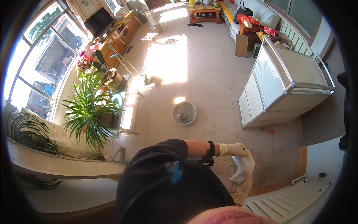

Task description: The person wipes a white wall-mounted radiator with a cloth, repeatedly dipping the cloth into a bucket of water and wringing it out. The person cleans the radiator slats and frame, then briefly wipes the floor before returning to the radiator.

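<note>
Both of my hands wear pale, thin gloves. At the right of the lower middle, my left hand grips the upper end of a whitish cloth, with a black band around that wrist. Below it, my right hand has its fingers on the cloth's lower part; the glove's loose cuff wrinkles at the wrist. The cloth hangs bunched between the two hands. A round, light-rimmed basin stands on the tiled floor, up and to the left of my hands, holding what looks like water and some dark and greenish things.
A white cabinet with metal rails stands on the right, a red-handled object by its base. A white radiator is at lower right. Potted plants line the window side. Long-handled tools stand beyond them. Dark smudges mark the floor tiles.
</note>
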The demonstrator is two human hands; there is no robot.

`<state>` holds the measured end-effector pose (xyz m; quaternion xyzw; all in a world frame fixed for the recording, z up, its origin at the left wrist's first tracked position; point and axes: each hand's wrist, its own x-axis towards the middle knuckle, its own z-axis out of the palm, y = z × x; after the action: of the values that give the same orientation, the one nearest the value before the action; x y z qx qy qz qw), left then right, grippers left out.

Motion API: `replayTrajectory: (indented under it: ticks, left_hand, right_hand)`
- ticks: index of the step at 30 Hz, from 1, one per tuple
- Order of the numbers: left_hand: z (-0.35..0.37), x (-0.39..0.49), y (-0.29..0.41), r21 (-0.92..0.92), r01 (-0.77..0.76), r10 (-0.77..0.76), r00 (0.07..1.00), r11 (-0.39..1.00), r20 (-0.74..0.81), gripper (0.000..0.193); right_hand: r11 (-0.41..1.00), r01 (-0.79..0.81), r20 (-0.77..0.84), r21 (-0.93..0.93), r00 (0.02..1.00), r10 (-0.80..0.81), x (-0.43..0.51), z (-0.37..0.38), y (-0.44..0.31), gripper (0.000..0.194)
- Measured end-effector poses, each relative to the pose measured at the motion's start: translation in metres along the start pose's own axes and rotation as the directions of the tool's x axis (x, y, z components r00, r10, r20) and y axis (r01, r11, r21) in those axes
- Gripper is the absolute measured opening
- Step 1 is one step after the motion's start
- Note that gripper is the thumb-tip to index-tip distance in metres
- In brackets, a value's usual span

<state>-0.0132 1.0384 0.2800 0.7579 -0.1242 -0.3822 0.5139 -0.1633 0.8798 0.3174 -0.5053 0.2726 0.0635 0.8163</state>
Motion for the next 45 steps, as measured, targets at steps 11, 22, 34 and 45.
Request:
replayTrajectory:
  ticks: [11,22,34,45]
  left_hand:
    - [0.059,-0.007,0.051,-0.134,-0.143,0.185,0.898,0.981,0.399,0.056]
    - [0.112,0.129,0.061,-0.684,0.216,0.017,0.948,0.696,0.317,0.030]
    - [0.307,0.311,0.025,-0.159,0.429,-0.319,0.830,0.889,0.457,0.038]
    - [0.473,0.392,-0.041,0.105,0.070,-0.116,0.838,0.992,0.533,0.037]
  right_hand:
    - [0.947,0.094,-0.072,0.309,0.995,-0.075,-0.019,-0.058,0.009,0.055]
    - [0.954,0.242,-0.597,-0.179,0.744,-0.301,-0.056,-0.143,-0.006,0.027]
    - [0.323,-0.578,-0.529,-0.749,0.230,-0.817,-0.046,-0.307,-0.155,0.043]
    - [0.214,-0.676,-0.617,-0.705,0.436,-0.655,-0.017,-0.405,-0.171,0.087]
